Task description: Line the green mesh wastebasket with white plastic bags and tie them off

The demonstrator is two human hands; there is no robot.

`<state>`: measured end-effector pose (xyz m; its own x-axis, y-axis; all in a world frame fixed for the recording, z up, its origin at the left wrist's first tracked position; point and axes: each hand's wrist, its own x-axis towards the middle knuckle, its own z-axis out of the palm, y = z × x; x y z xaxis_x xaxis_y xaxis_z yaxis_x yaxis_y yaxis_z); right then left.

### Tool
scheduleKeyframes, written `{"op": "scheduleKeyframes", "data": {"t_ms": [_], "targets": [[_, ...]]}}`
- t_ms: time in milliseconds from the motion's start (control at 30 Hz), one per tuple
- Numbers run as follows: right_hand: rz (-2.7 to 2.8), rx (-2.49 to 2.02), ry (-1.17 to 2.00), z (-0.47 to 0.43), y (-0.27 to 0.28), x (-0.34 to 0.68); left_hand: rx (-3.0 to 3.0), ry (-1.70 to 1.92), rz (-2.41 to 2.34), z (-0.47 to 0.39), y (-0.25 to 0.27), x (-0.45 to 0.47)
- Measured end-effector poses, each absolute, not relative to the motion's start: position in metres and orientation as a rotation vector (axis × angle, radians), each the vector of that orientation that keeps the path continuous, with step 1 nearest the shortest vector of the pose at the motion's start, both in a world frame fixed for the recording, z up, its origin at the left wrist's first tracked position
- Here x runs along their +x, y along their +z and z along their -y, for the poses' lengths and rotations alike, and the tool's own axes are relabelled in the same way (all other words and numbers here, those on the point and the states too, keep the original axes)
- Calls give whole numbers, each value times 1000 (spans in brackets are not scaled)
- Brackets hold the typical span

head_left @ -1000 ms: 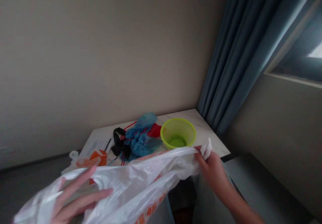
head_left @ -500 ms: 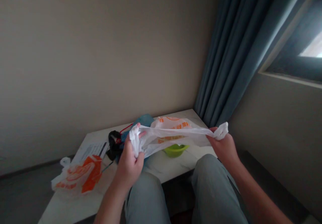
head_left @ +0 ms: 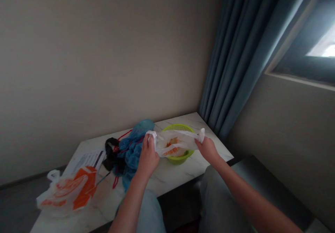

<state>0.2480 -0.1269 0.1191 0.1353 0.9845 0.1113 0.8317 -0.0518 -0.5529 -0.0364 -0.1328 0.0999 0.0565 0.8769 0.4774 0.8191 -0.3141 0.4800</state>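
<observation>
A white translucent plastic bag (head_left: 187, 140) with orange print is stretched between my two hands. My left hand (head_left: 149, 155) grips its bunched left end, and my right hand (head_left: 208, 149) holds the bunched right end. Below and behind the bag stands a green basket (head_left: 178, 160) with a perforated wall; the bag hides much of it. Close to my left hand lies a heap of blue plastic bags (head_left: 132, 149) with red drawstrings.
On the marble-patterned table (head_left: 180, 177), a black bundle (head_left: 112, 152) lies beside the blue bags. Further left are a printed sheet (head_left: 83, 159) and another white-and-orange plastic bag (head_left: 68, 191). A blue curtain (head_left: 232, 69) hangs at the right. My knees are under the table's front edge.
My hands have moved closer together, so the bag spans a shorter width. They have also shifted over the green basket, more of which now shows, as do the blue bags.
</observation>
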Motion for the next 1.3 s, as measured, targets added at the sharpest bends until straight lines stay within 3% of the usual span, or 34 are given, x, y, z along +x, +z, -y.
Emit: {"op": "scheduleKeyframes", "data": {"t_ms": [367, 567, 867, 1133, 1300], "targets": [[1724, -2196, 161, 53, 92, 259, 1977, 943, -1962, 71, 75, -32], [1741, -2050, 379, 19, 71, 274, 1653, 825, -2024, 33, 71, -33], [1647, -1805, 805, -18, 47, 286, 1880, 505, -1860, -13, 67, -40], [2084, -1559, 236, -15, 65, 283, 2267, 378, -1823, -33, 61, -42], [2262, -1719, 266, -16, 73, 271, 2181, 424, -1821, -35, 50, -41]]}}
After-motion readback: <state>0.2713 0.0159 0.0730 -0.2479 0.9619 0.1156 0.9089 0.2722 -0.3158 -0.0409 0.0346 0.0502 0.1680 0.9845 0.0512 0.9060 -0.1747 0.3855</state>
